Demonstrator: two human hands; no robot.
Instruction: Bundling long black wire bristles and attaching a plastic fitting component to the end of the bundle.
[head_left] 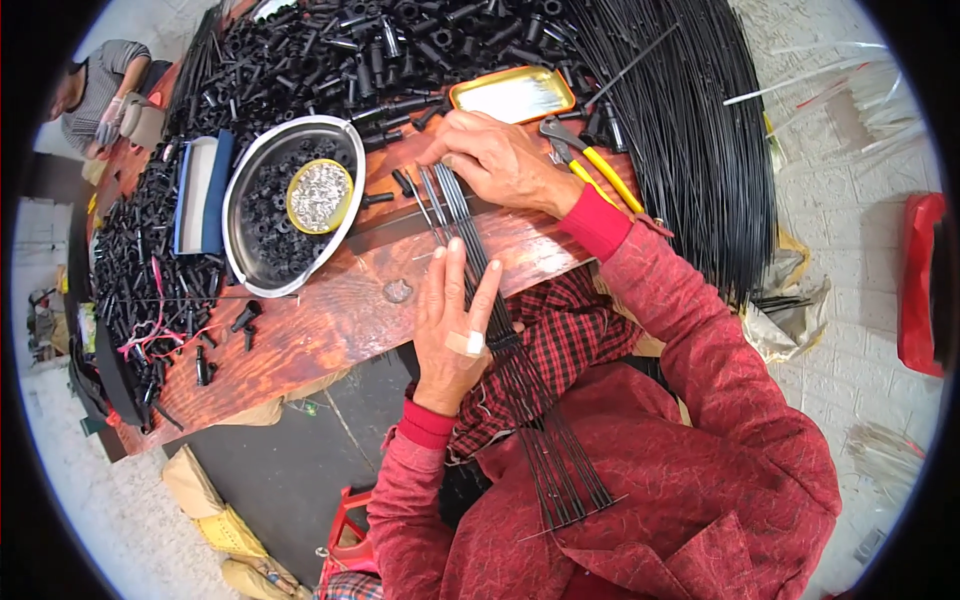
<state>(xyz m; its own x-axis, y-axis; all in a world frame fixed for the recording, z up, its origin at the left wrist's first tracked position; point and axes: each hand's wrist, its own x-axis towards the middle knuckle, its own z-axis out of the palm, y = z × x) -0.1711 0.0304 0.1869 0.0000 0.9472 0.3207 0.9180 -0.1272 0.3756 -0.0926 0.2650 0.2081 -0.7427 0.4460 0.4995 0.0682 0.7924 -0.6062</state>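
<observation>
Left hand [440, 345]: spread on rods [462, 212], centre.
Right hand [505, 165]: curled, upper centre; pinch I can't tell.
Table [330, 340]: wooden, left.
Floor [125, 480]: pale, lower left.

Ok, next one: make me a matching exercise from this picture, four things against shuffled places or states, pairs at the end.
Things
1. Pliers with yellow handles
2. Round yellow dish
3. Left hand
4. Blue box

Places and states
A. Left of the oval metal bowl
B. Spread against the thin black rods, plaster on its back
C. Close beside the right hand
D. Inside the bowl, filled with small silvery pieces

Pairs: 1-C; 2-D; 3-B; 4-A
</observation>
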